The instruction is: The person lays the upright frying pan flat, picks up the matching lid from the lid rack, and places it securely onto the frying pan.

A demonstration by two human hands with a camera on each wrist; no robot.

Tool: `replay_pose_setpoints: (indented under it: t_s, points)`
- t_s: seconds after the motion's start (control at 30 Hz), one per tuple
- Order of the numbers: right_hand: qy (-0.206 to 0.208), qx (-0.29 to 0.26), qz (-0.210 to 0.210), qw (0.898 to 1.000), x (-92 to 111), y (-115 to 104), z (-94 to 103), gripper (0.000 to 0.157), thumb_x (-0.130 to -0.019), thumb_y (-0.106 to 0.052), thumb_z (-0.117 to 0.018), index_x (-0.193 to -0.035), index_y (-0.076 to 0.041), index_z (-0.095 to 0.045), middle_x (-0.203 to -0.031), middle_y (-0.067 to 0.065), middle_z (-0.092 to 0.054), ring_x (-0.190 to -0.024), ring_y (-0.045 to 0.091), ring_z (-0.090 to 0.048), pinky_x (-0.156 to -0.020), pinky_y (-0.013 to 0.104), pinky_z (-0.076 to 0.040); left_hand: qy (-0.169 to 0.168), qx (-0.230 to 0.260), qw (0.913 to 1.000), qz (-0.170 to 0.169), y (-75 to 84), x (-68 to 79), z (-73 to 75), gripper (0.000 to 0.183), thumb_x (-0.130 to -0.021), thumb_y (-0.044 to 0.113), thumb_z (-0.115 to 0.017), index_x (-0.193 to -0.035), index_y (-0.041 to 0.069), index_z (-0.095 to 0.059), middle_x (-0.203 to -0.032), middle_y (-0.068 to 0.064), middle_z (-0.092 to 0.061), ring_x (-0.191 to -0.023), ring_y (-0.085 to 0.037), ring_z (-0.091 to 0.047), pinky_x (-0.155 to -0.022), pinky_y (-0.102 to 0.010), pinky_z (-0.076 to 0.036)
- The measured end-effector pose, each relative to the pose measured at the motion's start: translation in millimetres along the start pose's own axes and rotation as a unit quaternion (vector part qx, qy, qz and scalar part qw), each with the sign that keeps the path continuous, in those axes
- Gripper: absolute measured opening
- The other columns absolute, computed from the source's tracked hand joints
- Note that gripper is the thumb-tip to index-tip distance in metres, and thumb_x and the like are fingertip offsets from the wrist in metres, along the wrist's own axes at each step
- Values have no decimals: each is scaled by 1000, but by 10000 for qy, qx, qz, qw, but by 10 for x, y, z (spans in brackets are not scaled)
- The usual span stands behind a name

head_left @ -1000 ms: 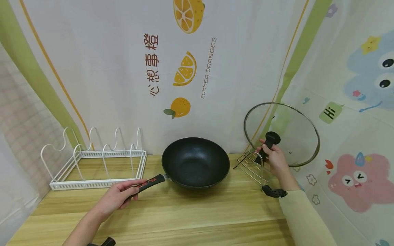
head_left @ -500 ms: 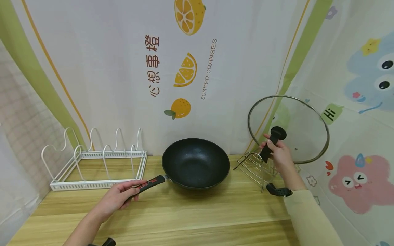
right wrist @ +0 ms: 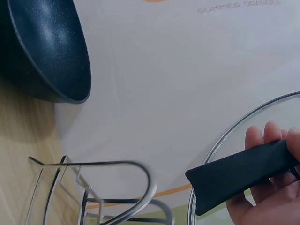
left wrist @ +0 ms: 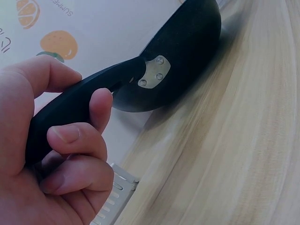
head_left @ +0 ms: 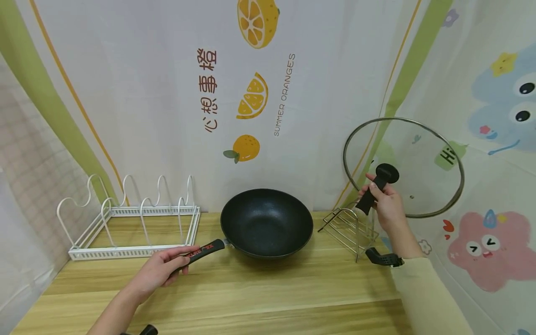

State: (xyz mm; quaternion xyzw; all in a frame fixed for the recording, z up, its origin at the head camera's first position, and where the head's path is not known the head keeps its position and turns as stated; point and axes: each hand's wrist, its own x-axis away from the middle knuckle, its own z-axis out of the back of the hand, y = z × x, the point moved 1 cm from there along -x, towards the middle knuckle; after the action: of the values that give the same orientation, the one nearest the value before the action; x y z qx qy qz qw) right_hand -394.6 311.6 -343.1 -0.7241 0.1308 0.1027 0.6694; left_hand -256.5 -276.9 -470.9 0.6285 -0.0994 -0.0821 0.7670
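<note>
A black wok (head_left: 266, 223) sits on the wooden table, its long handle (head_left: 205, 250) pointing to the front left. My left hand (head_left: 157, 272) grips that handle, fingers curled round it in the left wrist view. On the right, a glass lid (head_left: 423, 163) with a metal rim is held up, tilted nearly upright. My right hand (head_left: 387, 204) grips the lid's black handle (head_left: 370, 195). Beneath and left of the lid stands a small metal wire rack (head_left: 351, 230); in the right wrist view the lid is apart from the rack (right wrist: 136, 187).
A white rack (head_left: 134, 251) with several curved dividers stands at the left. Bare wooden table (head_left: 268, 298) lies in front of the wok. Printed curtains (head_left: 167, 139) hang close behind and to the right.
My right hand has raised the lid up and to the right, away from the wire rack. The left hand and the wok have stayed in place.
</note>
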Motion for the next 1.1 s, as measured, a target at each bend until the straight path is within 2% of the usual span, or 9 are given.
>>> replay_pose_setpoints:
  t_s: [0.23,0.57,0.83,0.97,1.1]
  points:
    - [-85,-169,236,9995,17,-120,-67,61,-111,-26,-63,-163,3,-47,-95,-4,-76,-91,10,-78,-90,23,-63,4,11,10000,48,-6,1,2,51,-112,21,-61,-160,3,-55,-89,-6,-69,-54,-6,-41,-50,-20,-35]
    - [-434,-573,500,9962,47,-188,-198,60,-112,-21,-62,-162,6,-44,-96,2,-71,-88,14,-82,-89,32,-67,5,47,10000,86,-18,-9,7,51,-112,21,-61,-160,4,-55,-89,-5,-69,-54,-7,-41,-50,-20,-34]
    - [-637,-836,434,9935,100,-221,-368,56,-114,-22,-56,-162,5,-43,-92,0,-65,-82,13,-69,-85,32,-67,78,-3,9999,149,-13,-10,3,51,-112,21,-61,-160,6,-55,-90,-7,-70,-54,-8,-41,-50,-20,-34]
    - [-655,-931,358,9929,122,-214,-452,49,-114,-23,-57,-157,0,-51,-90,-2,-65,-79,11,-65,-79,29,-65,85,-27,9998,164,-5,-6,0,52,-112,21,-61,-160,6,-55,-90,-7,-70,-55,-8,-42,-50,-20,-35]
    - [-677,-955,287,9927,145,-201,-529,46,-115,-23,-54,-155,-1,-53,-88,-2,-65,-76,11,-63,-73,28,-62,63,-15,9999,112,4,-3,0,52,-112,22,-61,-160,5,-55,-89,-6,-69,-54,-7,-41,-50,-20,-35]
